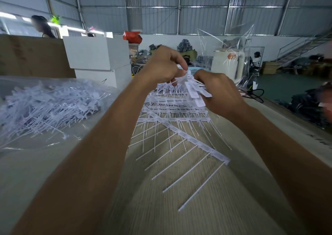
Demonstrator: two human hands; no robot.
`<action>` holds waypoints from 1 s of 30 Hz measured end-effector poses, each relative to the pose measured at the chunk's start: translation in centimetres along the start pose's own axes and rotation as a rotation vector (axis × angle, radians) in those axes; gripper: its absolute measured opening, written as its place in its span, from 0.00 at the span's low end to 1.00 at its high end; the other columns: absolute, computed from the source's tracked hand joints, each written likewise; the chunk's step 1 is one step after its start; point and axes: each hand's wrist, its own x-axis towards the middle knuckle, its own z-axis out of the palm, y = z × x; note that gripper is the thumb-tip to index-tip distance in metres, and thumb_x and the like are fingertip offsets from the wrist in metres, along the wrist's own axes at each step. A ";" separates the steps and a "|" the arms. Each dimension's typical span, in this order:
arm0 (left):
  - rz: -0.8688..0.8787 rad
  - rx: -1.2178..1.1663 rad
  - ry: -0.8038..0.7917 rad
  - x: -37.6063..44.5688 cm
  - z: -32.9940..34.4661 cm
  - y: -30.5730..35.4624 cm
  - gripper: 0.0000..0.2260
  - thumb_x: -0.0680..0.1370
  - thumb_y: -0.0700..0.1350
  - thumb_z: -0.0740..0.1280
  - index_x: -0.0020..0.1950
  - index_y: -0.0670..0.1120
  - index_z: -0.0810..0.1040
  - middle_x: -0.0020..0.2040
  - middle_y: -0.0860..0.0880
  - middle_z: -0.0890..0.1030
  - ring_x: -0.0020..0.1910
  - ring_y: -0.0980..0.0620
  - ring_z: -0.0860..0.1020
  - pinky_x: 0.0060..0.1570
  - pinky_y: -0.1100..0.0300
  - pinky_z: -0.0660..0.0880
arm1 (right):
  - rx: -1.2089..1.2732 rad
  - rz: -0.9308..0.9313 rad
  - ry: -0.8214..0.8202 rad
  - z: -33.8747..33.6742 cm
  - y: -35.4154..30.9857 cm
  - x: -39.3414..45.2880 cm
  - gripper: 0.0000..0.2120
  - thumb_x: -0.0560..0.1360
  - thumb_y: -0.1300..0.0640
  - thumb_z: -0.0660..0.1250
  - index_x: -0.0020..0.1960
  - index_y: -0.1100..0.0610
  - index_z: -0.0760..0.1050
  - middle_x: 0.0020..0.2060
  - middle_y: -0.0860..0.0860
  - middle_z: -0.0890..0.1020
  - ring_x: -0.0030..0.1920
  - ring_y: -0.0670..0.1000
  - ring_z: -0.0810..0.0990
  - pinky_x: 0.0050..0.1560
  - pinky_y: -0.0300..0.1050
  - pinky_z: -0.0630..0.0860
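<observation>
A: Nearest us, the table (179, 207) carries a long strip of ties (188, 137) lying slantwise. And the hands?

B: Both are raised above the stacked strips (170, 102) farther back. The left hand (161, 67) pinches the top of a bunch of ties (195, 89), and the right hand (219, 92) curls round it from below.

A: What might go wrong?

B: The bunch fans out loosely, so I'd say a slack grip could spill ties onto the strips and tangle them.

A: Containers?

B: The clear bag (59, 81) at left holds a heap of loose ties (50, 108). The white boxes (97, 54) behind it are closed, so I can't see what's in them.
</observation>
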 end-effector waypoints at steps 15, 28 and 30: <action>0.100 0.212 -0.049 -0.2 -0.1 2.0 0.04 0.75 0.35 0.74 0.47 0.42 0.84 0.28 0.51 0.81 0.21 0.55 0.76 0.23 0.66 0.70 | 0.382 0.287 0.132 0.5 0.0 0.8 0.09 0.70 0.55 0.61 0.32 0.48 0.68 0.25 0.45 0.70 0.25 0.43 0.68 0.30 0.40 0.65; 0.188 0.149 0.014 -0.1 -0.1 1.9 0.04 0.77 0.37 0.73 0.50 0.42 0.84 0.38 0.45 0.85 0.31 0.53 0.81 0.32 0.62 0.75 | 1.143 0.452 -0.197 -1.3 -0.2 1.0 0.10 0.83 0.52 0.64 0.49 0.59 0.77 0.36 0.51 0.83 0.23 0.44 0.60 0.23 0.36 0.56; 0.211 0.053 0.029 -0.2 0.0 2.0 0.04 0.77 0.36 0.72 0.51 0.39 0.83 0.41 0.42 0.85 0.32 0.54 0.81 0.33 0.61 0.77 | 1.182 0.457 -0.189 -1.2 -0.5 1.1 0.06 0.83 0.54 0.63 0.53 0.57 0.74 0.40 0.54 0.85 0.22 0.43 0.59 0.23 0.36 0.56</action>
